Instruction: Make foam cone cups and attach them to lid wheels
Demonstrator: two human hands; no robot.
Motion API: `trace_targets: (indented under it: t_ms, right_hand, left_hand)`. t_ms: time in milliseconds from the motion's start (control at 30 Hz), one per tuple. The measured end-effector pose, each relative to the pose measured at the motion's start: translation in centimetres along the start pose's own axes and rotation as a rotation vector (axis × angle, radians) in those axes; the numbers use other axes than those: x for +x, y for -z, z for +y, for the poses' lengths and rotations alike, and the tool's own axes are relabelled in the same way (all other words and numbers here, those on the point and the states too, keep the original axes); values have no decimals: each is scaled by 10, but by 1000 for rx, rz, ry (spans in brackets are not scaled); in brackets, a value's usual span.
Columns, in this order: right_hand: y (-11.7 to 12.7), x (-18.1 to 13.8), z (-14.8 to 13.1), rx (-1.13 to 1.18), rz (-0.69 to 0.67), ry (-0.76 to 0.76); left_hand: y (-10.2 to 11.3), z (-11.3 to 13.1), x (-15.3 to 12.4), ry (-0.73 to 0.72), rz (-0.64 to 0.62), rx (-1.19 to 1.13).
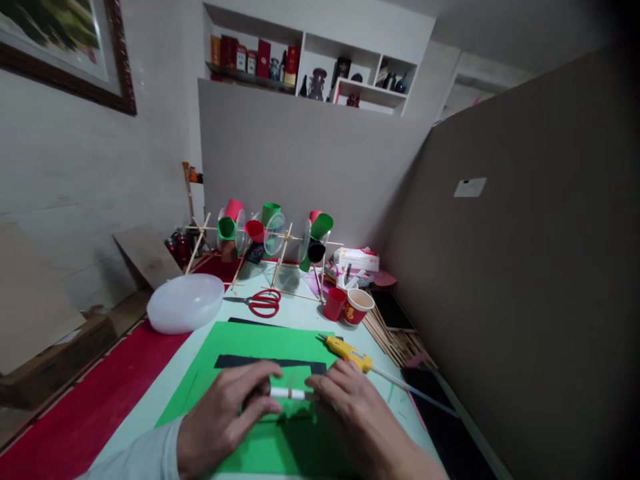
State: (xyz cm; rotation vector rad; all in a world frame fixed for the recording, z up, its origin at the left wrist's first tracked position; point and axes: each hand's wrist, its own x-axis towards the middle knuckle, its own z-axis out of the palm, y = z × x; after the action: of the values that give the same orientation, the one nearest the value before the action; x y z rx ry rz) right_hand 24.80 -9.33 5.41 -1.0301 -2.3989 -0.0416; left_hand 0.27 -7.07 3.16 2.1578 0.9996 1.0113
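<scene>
My left hand [225, 413] and my right hand [350, 407] rest low on a green paper sheet [240, 347] and meet at a short white stick [289, 394], which both pinch between the fingertips, one at each end. A black paper strip [240, 362] lies across the green sheet just beyond my fingers. A yellow glue gun [347, 351] lies right behind my right hand, its nozzle pointing left.
Red scissors [263, 303] and a white plastic bowl [185, 303] lie further back on the left. Two red cups [350, 305] stand near bamboo sticks [395, 337]. Three paper-cup windmill models [273, 233] line the back. A grey partition [500, 267] walls the right side.
</scene>
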Motion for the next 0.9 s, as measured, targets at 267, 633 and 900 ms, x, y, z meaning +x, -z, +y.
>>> trace_targets:
  t_ms: [267, 633, 900]
  right_hand:
    - [49, 25, 82, 94, 459, -436]
    - [28, 53, 150, 15, 577, -652]
    - [12, 95, 158, -39, 468, -638]
  left_hand:
    - [31, -37, 20, 41, 201, 180]
    - [48, -57, 31, -31, 249, 439]
    - [53, -63, 32, -11, 253, 481]
